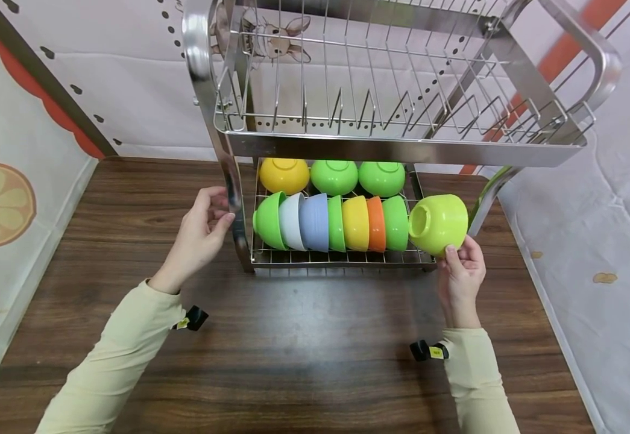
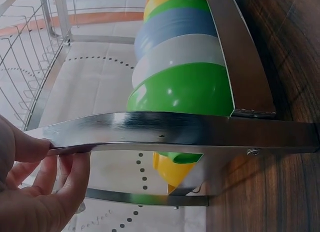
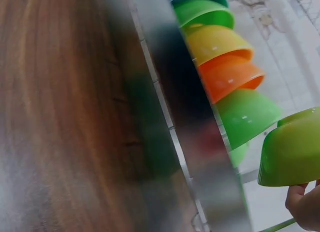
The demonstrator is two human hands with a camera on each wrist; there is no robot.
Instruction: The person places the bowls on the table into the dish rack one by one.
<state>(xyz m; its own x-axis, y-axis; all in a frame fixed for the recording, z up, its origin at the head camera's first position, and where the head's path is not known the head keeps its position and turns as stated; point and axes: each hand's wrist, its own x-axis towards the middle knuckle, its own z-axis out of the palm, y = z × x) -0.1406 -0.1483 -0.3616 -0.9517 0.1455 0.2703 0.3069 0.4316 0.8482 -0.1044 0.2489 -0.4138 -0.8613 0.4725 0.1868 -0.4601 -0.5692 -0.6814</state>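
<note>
My right hand (image 1: 462, 277) pinches the rim of a lime-green bowl (image 1: 438, 224), tipped on its side at the right end of the front row. In the right wrist view this bowl (image 3: 292, 149) is beside a green bowl (image 3: 247, 117). My left hand (image 1: 198, 232) grips the left metal upright of the dish rack (image 1: 342, 264), thumb on one side and fingers on the other, as the left wrist view shows on the upright (image 2: 135, 129). The front row holds several nested bowls on edge, among them a blue bowl (image 1: 313, 223) and an orange bowl (image 1: 377, 223).
Behind them, a yellow bowl (image 1: 284, 175) and two green bowls lie upside down on the lower shelf. The upper wire shelf (image 1: 401, 149) overhangs the back row. A dark wooden table (image 1: 304, 349) supports the rack, with patterned cloth (image 1: 141, 96) behind and at both sides.
</note>
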